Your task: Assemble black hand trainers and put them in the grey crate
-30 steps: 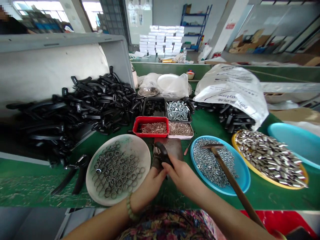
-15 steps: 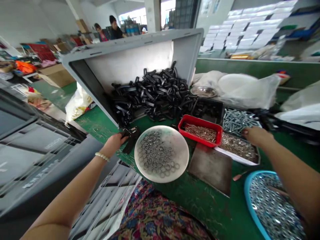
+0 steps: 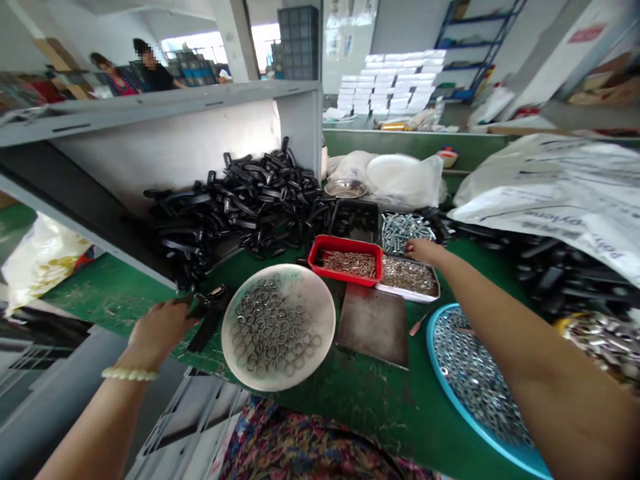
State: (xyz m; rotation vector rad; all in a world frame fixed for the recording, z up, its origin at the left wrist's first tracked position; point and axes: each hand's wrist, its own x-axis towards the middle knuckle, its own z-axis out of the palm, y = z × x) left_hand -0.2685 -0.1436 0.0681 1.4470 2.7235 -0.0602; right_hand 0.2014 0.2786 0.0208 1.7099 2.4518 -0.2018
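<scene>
My left hand (image 3: 163,328), with a beaded bracelet at the wrist, is closed on one end of a black part with a small metal piece (image 3: 209,313) at the table's left edge. Just right of it stands a white round dish (image 3: 320,347) of metal rings (image 3: 273,323). My right hand (image 3: 425,251) reaches forward to the near edge of a tray of silvery bolts (image 3: 404,230). Its fingertips are pressed together there, and whatever they pinch is hidden. Below that hand lies a box of small shiny metal parts (image 3: 410,277).
A grey crate (image 3: 165,130) on its side spills black curved handles (image 3: 260,193). Nearby are a red tray (image 3: 350,280) of thin pins, a metal plate (image 3: 374,325), and a blue basin (image 3: 437,353) of nuts under my right forearm. A white plastic bag (image 3: 550,180) covers black parts at right.
The view has turned to the right, so everything appears shifted left. My right hand stays at the bolt tray, and my left hand still holds the black part.
</scene>
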